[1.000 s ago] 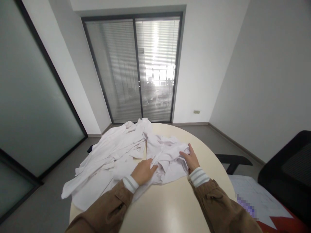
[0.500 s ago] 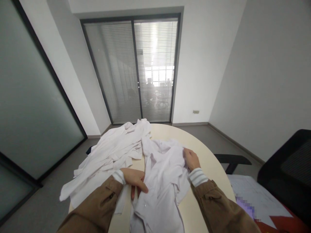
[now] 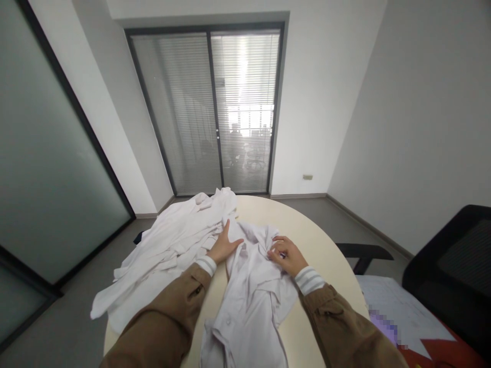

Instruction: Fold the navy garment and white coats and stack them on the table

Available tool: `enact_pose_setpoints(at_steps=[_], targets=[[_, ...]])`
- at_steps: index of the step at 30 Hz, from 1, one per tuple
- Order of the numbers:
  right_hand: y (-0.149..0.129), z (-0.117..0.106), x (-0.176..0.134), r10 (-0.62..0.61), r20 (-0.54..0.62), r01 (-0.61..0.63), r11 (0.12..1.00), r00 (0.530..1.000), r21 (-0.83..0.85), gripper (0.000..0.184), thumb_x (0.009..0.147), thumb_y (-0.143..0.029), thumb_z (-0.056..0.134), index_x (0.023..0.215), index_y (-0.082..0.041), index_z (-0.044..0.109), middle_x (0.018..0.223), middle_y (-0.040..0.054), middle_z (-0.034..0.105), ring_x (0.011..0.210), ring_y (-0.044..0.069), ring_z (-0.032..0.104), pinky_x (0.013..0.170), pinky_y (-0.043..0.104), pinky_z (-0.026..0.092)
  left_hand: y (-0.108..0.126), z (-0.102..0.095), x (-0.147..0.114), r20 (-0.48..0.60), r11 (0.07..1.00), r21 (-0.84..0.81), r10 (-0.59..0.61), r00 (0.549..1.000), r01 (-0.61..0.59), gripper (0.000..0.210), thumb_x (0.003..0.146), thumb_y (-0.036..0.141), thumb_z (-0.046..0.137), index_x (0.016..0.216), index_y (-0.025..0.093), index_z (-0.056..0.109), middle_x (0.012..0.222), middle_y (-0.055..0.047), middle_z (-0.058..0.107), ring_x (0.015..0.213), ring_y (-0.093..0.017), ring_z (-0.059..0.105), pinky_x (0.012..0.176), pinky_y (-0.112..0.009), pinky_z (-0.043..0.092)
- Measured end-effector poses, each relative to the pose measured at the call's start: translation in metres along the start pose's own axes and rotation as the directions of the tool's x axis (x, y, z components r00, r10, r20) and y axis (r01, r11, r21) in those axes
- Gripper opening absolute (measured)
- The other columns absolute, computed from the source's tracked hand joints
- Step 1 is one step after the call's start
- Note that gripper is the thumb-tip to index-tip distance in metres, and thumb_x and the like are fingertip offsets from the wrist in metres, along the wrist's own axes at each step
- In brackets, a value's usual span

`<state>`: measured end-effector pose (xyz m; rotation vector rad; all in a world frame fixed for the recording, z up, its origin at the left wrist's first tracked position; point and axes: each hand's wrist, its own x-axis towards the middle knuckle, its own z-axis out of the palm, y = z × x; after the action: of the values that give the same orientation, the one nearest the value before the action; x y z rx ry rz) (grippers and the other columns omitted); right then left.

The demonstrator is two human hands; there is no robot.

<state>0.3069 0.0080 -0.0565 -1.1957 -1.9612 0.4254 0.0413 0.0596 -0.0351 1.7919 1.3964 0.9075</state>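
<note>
A white button-up shirt (image 3: 253,301) lies crumpled along the middle of the round table, its collar end away from me. At the left side of that end is my left hand (image 3: 223,246), thumb and index finger spread wide against the fabric. Across from it, my right hand (image 3: 288,255) pinches a bunched fold at the shirt's upper right, fingertips curled inward. Both wrists show striped cuffs under brown sleeves. Left of the shirt, a heap of white garments (image 3: 172,240) covers that side of the table.
The pale round table (image 3: 303,235) stands before a glass door with blinds (image 3: 199,112). A black office chair (image 3: 452,266) is at the right, and beside the table lie white sheets (image 3: 395,291) with red and purple patches. A frosted glass panel (image 3: 53,153) is on the left.
My left hand has moved up from the shirt's middle to its collar end and spread. My right hand has shifted inward, gathering the upper right fabric toward the centre.
</note>
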Motion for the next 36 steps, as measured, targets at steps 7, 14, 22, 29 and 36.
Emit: enact_pose_setpoints(at_steps=[7,14,22,29,36], targets=[[-0.002,0.004,-0.002,0.317,-0.012,-0.317,0.948,0.948,0.013,0.046,0.093,-0.055,0.043,0.118,-0.020,0.059,0.050,-0.0050,0.059,0.051,0.019,0.060,0.063,0.031,0.048,-0.018,0.016,-0.015,0.087,0.948,0.283,0.125,0.988,-0.145,0.050,0.076,0.012,0.060,0.126,0.011,0.064,0.136,-0.017,0.059,0.129,-0.027,0.054,0.111,-0.039,0.038],[0.007,-0.015,0.009,0.526,0.051,-0.510,0.841,0.849,-0.178,0.059,0.090,-0.069,0.040,0.102,-0.020,0.071,0.082,0.0100,0.073,0.078,0.025,0.068,0.077,0.036,0.048,-0.014,0.016,-0.030,-0.059,0.951,0.290,0.129,0.990,-0.107,0.038,0.093,0.040,0.048,0.064,0.020,0.065,0.089,-0.008,0.072,0.090,-0.024,0.067,0.090,-0.037,0.048],[0.016,0.005,0.032,0.349,0.126,-0.367,0.912,0.929,0.184,0.023,0.077,-0.040,0.056,0.082,-0.018,0.063,0.072,0.0018,0.067,0.065,0.017,0.058,0.059,0.027,0.044,-0.033,0.027,-0.010,-0.176,0.970,0.063,0.242,0.954,-0.235,0.063,0.068,-0.002,0.048,0.128,0.020,0.049,0.124,-0.010,0.061,0.115,-0.021,0.060,0.102,-0.039,0.045],[0.014,0.008,0.023,0.274,-0.032,-0.241,0.892,0.961,0.384,0.054,0.059,-0.020,0.044,0.111,-0.019,0.057,0.082,0.0006,0.066,0.057,0.013,0.049,0.050,0.022,0.037,-0.025,0.025,-0.009,-0.349,0.939,-0.182,0.215,0.912,-0.292,0.039,0.075,0.008,0.046,0.113,0.019,0.050,0.095,-0.004,0.063,0.092,-0.017,0.063,0.086,-0.031,0.049],[0.013,0.002,0.021,0.220,0.053,-0.225,0.919,0.974,0.325,0.072,0.062,-0.016,0.049,0.133,-0.023,0.061,0.142,0.0040,0.057,0.120,0.027,0.055,0.095,0.039,0.049,-0.019,0.021,-0.024,-0.135,0.977,0.103,0.198,0.971,-0.185,0.029,0.096,0.042,0.040,0.091,0.020,0.058,0.072,0.000,0.059,0.072,-0.018,0.059,0.069,-0.028,0.044]])
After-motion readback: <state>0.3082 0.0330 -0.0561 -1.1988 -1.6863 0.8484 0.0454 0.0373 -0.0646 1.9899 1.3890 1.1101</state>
